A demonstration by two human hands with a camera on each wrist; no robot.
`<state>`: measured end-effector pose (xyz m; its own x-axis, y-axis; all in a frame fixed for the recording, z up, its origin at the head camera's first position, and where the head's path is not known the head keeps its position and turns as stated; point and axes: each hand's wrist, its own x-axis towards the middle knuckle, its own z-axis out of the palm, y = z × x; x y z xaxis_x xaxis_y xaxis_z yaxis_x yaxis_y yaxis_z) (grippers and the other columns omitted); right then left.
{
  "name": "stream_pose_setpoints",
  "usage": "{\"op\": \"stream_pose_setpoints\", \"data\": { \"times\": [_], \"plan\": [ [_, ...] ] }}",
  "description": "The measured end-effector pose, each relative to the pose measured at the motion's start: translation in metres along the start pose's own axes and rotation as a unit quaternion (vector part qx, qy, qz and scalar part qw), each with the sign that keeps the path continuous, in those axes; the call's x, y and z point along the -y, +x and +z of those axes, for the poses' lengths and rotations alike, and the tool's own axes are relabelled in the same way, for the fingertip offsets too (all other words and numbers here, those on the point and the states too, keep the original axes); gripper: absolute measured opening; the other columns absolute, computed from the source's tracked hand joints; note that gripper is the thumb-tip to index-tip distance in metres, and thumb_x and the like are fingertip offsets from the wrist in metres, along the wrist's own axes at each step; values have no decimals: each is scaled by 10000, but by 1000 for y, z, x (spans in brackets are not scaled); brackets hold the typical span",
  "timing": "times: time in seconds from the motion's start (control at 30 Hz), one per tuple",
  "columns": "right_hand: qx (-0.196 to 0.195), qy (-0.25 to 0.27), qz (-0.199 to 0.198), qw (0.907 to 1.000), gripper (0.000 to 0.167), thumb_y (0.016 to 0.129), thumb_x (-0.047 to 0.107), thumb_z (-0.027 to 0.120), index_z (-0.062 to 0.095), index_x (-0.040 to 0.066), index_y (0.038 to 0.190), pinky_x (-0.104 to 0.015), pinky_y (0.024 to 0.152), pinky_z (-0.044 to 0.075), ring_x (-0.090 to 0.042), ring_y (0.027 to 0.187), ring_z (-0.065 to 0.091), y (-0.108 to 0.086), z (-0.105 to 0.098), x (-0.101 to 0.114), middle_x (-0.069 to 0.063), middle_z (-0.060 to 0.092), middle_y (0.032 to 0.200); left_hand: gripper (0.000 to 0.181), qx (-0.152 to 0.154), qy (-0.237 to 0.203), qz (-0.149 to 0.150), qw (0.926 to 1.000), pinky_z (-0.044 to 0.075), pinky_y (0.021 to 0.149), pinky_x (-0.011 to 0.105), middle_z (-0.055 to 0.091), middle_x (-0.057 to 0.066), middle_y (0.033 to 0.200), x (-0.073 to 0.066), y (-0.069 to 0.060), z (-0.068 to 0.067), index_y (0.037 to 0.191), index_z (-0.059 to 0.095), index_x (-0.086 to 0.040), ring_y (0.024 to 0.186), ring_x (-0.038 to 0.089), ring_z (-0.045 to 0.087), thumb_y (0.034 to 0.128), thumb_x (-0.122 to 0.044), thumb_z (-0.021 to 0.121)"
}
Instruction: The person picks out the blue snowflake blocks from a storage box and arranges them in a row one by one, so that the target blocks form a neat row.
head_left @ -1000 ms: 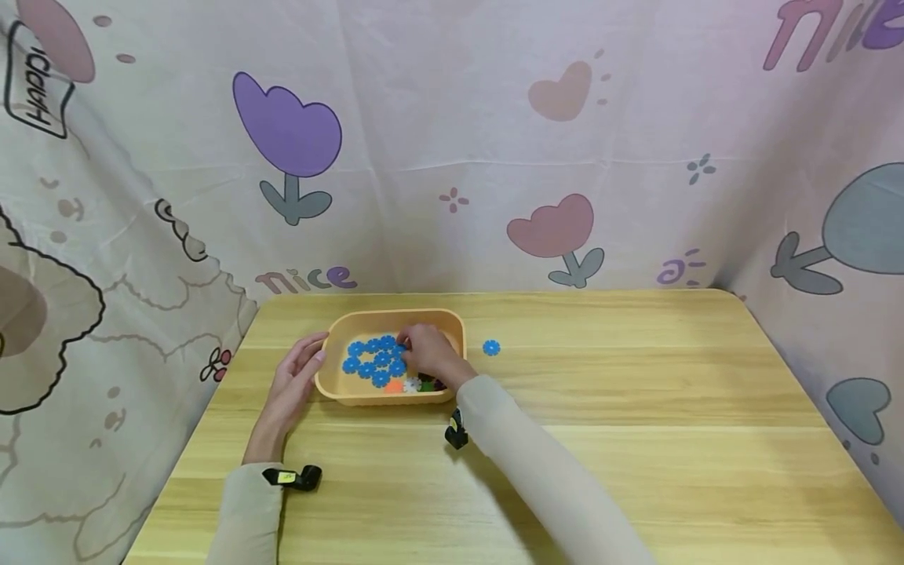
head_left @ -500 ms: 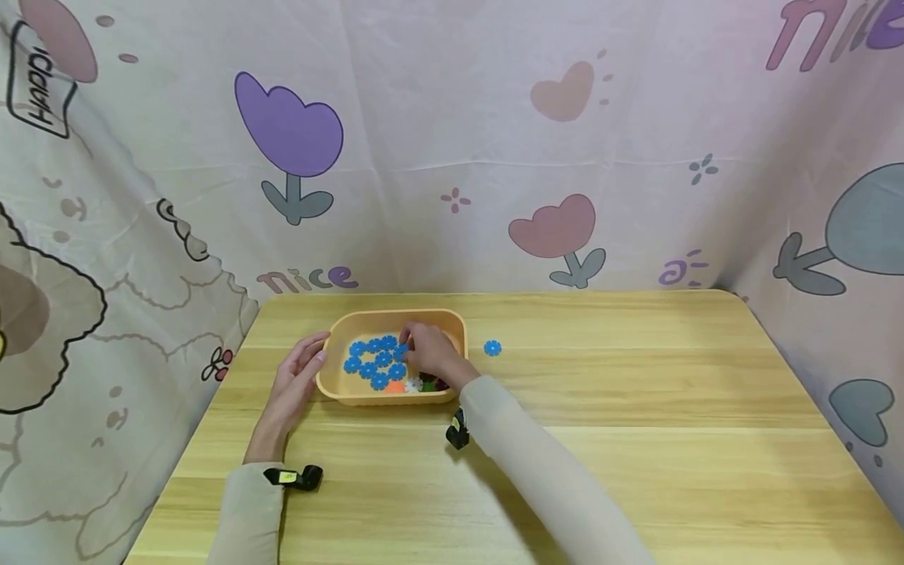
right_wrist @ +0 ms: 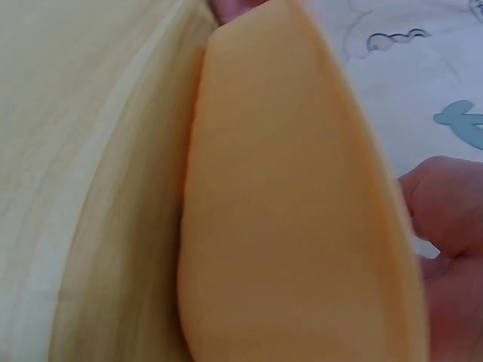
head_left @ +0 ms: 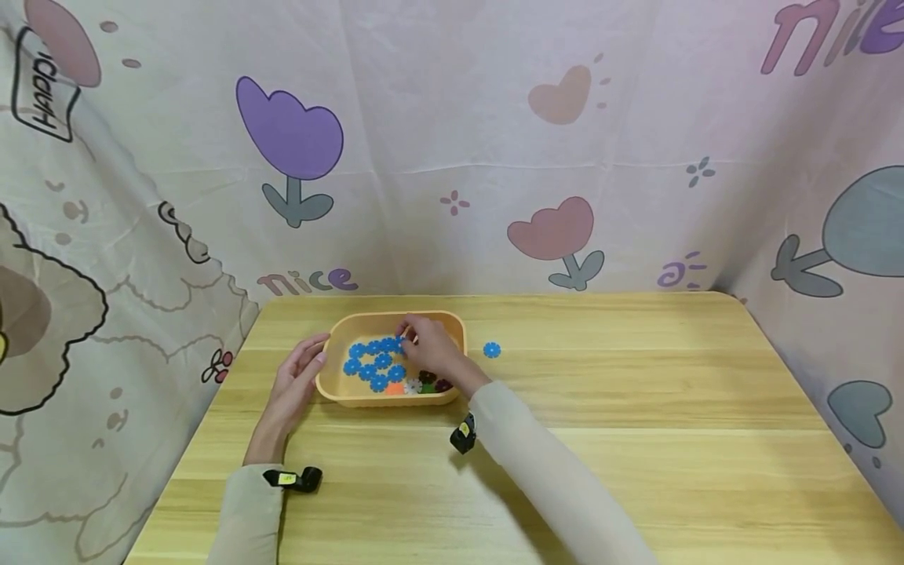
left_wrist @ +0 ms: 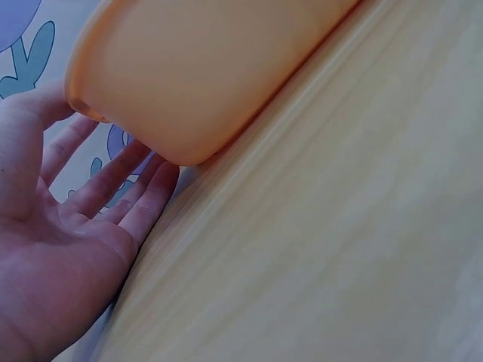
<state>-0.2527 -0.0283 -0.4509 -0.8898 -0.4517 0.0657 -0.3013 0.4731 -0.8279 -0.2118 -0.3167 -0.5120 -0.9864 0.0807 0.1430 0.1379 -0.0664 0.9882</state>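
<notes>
A yellow-orange plastic basket (head_left: 388, 400) sits on the table, with several blue snowflake discs (head_left: 367, 371) inside. Against the basket's left end rests my left hand (head_left: 293, 377), its fingers spread and fairly straight along the outer wall, as the left wrist view also shows. My right hand (head_left: 434, 349) reaches over the near right side into the basket. Its thumb and fingertips pinch a blue snowflake disc (head_left: 400, 344), partly hidden by the fingers. In the right wrist view, the basket wall hides most of that hand.
One blue disc (head_left: 492, 350) lies on the table right of the basket. Orange (head_left: 395, 388), white (head_left: 413, 386), green and dark pieces lie in the basket's near right part. A printed cloth (head_left: 424, 157) hangs behind the wooden table (head_left: 600, 471).
My right hand has shifted slightly up and away from the near pieces, the blue disc at its fingertips moving with it. My left hand stays at the basket's end.
</notes>
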Motion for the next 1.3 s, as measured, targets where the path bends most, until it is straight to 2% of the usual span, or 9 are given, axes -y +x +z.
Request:
{"op": "stream_pose_setpoints", "data": {
  "times": [0.17,0.33,0.43,0.53,0.7,0.8,0.97,1.2,1.3],
  "plan": [
    [-207,376,-122,9990,188,1006,8,596,642,4,1188,-234,603,557,-141,769,653,-12,-8,1,-79,661,983,473,29,18,-38,10000,525,987,252,520,60,1429,1,-1,0,1515,415,17,1278,135,540,1089,-154,527],
    [-371,725,-257,9963,171,1008,-2,607,639,5,1176,-245,642,596,-294,826,715,-26,-15,0,-94,668,964,474,55,91,-26,9999,517,996,247,499,80,1453,0,0,-2,1519,409,14,1289,128,530,1092,-161,520],
    [-473,838,-249,9951,187,1009,0,613,643,3,1193,-251,646,603,-341,844,726,-33,-20,-1,-100,672,961,475,72,82,-34,9999,523,990,253,497,87,1454,0,0,-2,1520,405,17,1286,131,533,1093,-157,518],
    [-572,868,-250,9943,188,1009,11,622,651,30,1194,-249,660,603,-316,844,729,-40,-24,-3,-94,683,978,479,51,73,-54,9999,527,986,256,494,99,1453,1,0,-2,1519,405,21,1281,134,536,1092,-161,522],
    [-619,873,-539,9928,214,1003,8,630,643,13,1216,-253,685,605,-332,850,723,-52,-32,-10,-110,699,995,482,24,89,-61,9999,527,984,252,479,113,1469,1,1,-3,1522,403,15,1288,140,530,1092,-169,522],
    [-633,773,-651,9929,258,991,3,644,644,4,1250,-252,690,604,-290,847,720,-58,-37,-14,-93,708,996,481,30,63,-32,10000,529,982,250,486,104,1463,-1,2,-4,1520,402,20,1289,145,530,1092,-166,522],
    [-783,1005,-543,9904,328,956,-41,675,653,0,1281,-265,726,612,-230,870,714,-70,-48,-17,-109,706,1049,474,12,22,-29,10000,535,974,251,508,86,1433,-1,1,-3,1512,408,27,1279,150,537,1090,-156,523],
    [-1179,1160,-216,9860,358,938,-53,693,662,-10,1291,-341,738,627,-269,901,722,-87,-70,-25,-139,720,1074,479,-16,108,-80,9999,530,983,258,495,107,1455,-1,-2,-2,1516,409,20,1292,163,533,1092,-171,524],
    [-1312,1136,-165,9847,357,928,-60,701,671,-4,1280,-335,756,624,-268,903,714,-91,-79,-30,-133,722,1043,479,-25,85,-92,9999,532,977,250,477,139,1473,-2,-1,-1,1516,405,23,1291,165,531,1093,-168,521]
  ]
}}
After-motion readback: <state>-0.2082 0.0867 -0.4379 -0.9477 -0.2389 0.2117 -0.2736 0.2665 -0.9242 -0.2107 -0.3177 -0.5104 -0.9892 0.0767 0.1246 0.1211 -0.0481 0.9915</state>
